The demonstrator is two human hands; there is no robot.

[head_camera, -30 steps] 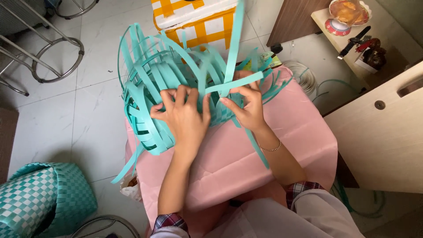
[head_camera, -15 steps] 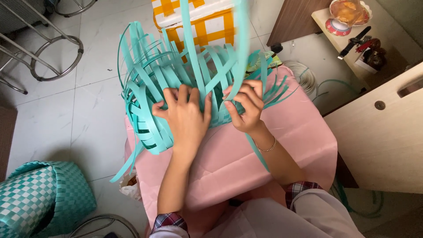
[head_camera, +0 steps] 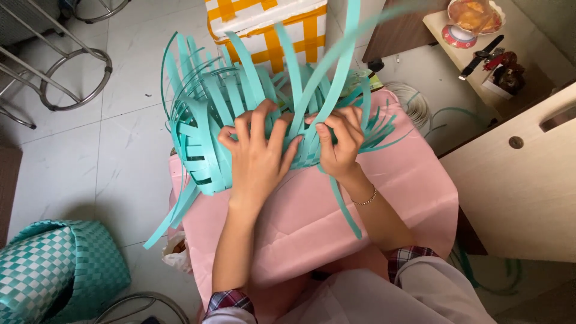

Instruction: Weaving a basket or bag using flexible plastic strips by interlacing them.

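Hands: left hand lay spread, fingers wide, flat on the side of a half-woven basket of turquoise plastic strips; right hand was closed in a pinch on a few of those strips at the basket's right part, a thin bracelet at its wrist.

Basket: lay tipped on its side on the pink-covered surface, at its far left edge, unwoven strip ends fanning upward and outward. One long turquoise strip trailed from under the right hand down across the pink cover; others hung off the surface's left edge.

Package: box beyond the basket on the floor, rectangular, white with orange bands crossing in a grid; lower part hidden behind the strips.

Finished item: woven basket, turquoise and white check, on the floor at lower left, well apart from the surface.

Floor: pale tiles; chromed stool frame with a ring footrest at upper left; coil of pale cord just beyond the surface's right corner.

Upper right: low wooden shelf carrying a round red and white container, a wristwatch and a small dark object, too small to tell. Pale wooden panel with a slot handle stood at the right.

Sleeves: plaid cuffs at the bottom edge.
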